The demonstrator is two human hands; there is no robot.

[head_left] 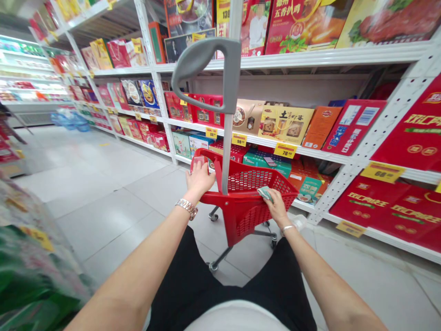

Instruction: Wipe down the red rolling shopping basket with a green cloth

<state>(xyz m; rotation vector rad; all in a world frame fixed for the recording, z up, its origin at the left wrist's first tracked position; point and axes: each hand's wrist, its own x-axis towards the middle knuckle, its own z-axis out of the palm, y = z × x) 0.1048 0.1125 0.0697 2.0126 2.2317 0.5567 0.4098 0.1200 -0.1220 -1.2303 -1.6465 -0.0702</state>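
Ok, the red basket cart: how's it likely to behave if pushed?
The red basket cart probably rolls readily, since it stands on casters. Its perforated walls look like moulded plastic, so I'd expect stiff, with little flex. It might tip if pushed up high: the grey handle sits well above the basket on a tall pole.

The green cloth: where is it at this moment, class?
In the head view, right of centre, the green cloth is in the right hand, at the rim of the red basket.
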